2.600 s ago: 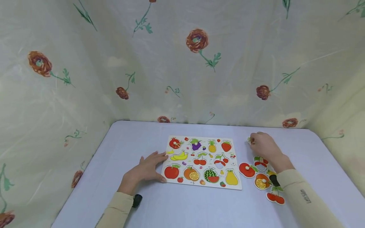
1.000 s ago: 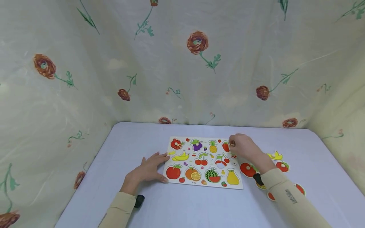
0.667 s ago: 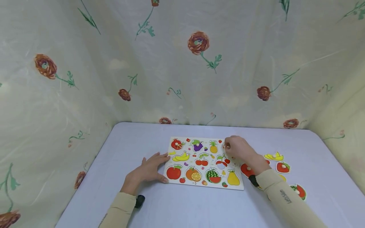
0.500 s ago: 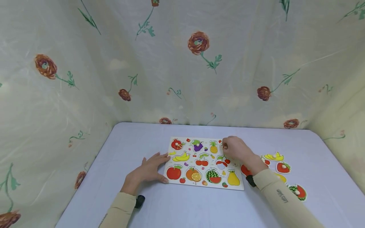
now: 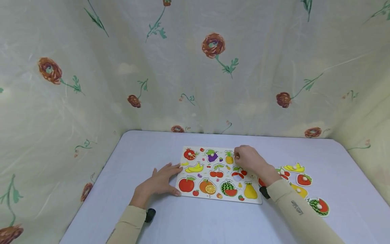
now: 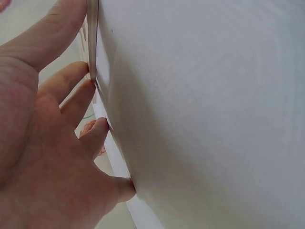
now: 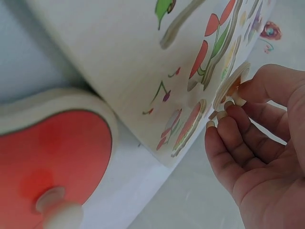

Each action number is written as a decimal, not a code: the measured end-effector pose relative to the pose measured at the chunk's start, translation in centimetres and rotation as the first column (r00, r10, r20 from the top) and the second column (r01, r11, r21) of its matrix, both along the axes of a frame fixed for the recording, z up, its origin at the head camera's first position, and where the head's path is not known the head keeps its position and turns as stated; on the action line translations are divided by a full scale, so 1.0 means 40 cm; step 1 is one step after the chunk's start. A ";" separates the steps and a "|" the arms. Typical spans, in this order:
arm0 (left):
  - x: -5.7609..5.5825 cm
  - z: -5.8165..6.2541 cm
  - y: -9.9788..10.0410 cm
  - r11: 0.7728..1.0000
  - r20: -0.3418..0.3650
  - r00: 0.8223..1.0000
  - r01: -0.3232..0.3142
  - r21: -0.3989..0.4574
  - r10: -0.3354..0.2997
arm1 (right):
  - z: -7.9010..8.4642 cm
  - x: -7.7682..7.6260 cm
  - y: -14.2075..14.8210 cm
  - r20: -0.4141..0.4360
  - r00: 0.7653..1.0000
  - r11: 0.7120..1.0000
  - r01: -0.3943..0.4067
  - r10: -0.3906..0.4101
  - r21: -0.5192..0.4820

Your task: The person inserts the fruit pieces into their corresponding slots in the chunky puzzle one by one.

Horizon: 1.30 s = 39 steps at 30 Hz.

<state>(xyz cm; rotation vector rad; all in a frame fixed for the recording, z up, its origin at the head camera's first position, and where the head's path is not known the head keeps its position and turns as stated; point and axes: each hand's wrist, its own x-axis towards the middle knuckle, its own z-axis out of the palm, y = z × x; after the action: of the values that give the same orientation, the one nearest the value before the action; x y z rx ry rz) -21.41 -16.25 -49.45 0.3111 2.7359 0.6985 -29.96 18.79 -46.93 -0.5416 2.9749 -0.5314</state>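
A person's two hands work over a flat white fruit puzzle board (image 5: 226,175), which lies in the middle of a white desk (image 5: 189,220). The left hand (image 5: 158,179) rests at the board's left edge, its fingers spread and gripping nothing, with fingertips and thumb touching the rim. The right hand (image 5: 251,161) is over the board's far right corner, just beside the pineapple picture (image 5: 229,157). Its thumb and fingertips are drawn together, pinching a fruit piece (image 7: 233,86) that is tilted on edge in the right wrist view; a little orange shows on it, but its picture is mostly hidden, and whether it touches the board is unclear.

Loose pieces lie on the desk to the right of the board: bananas (image 5: 294,167), a strawberry (image 5: 304,180), cherries (image 5: 283,174), a yellow piece (image 5: 299,190) and a watermelon (image 5: 318,206). A red piece (image 7: 52,157) with a pale knob lies just beside the board, partly covered by the right forearm in the head view. Behind hangs a pale cloth (image 5: 170,67) printed with flowers.
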 end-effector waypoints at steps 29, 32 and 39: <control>0.001 0.008 -0.002 1.000 -0.002 1.000 0.004 0.013 -0.004 | -0.023 -0.032 -0.051 -0.036 0.998 0.999 -0.044 0.044 0.018; 0.001 0.008 -0.002 1.000 0.000 1.000 0.005 0.017 -0.005 | -0.024 -0.033 -0.055 -0.047 0.998 0.999 -0.046 0.047 0.023; 0.002 0.013 -0.003 1.000 0.003 1.000 0.010 0.027 -0.010 | -0.024 -0.039 -0.064 -0.073 0.996 0.998 -0.051 0.054 0.041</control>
<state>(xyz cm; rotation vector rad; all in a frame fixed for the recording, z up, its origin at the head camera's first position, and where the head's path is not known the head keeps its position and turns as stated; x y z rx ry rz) -21.33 -16.37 -48.92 0.3293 2.7222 0.7329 -31.52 16.23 -47.88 -0.6480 3.0240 -0.4581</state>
